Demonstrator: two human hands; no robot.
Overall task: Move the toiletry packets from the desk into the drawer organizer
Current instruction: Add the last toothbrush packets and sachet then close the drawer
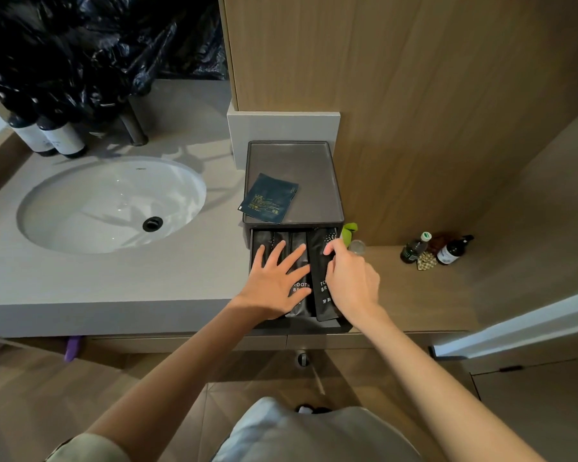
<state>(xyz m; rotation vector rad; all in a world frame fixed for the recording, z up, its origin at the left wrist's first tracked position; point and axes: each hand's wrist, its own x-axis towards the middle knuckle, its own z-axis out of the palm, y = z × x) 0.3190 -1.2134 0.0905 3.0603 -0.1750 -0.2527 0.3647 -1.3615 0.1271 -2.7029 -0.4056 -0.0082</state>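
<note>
A dark drawer organizer (334, 195) stands on the counter with its drawer (342, 326) pulled out toward me. Several long black toothbrush packets lie side by side in the drawer. My left hand (274, 281) lies flat, fingers spread, on the left and middle packets (299, 288). My right hand (351, 278) pinches the rightmost black packet (321, 261), which is tilted along the drawer's right side. A square dark blue packet (269, 198) rests on the organizer's lid, overhanging its left edge.
A white sink (114, 205) sits in the grey counter (114, 281) to the left, with two dark bottles (47, 135) and black plastic bags (80, 45) behind it. Small bottles (434, 250) stand on the wooden ledge to the right. A wood panel (414, 95) rises behind.
</note>
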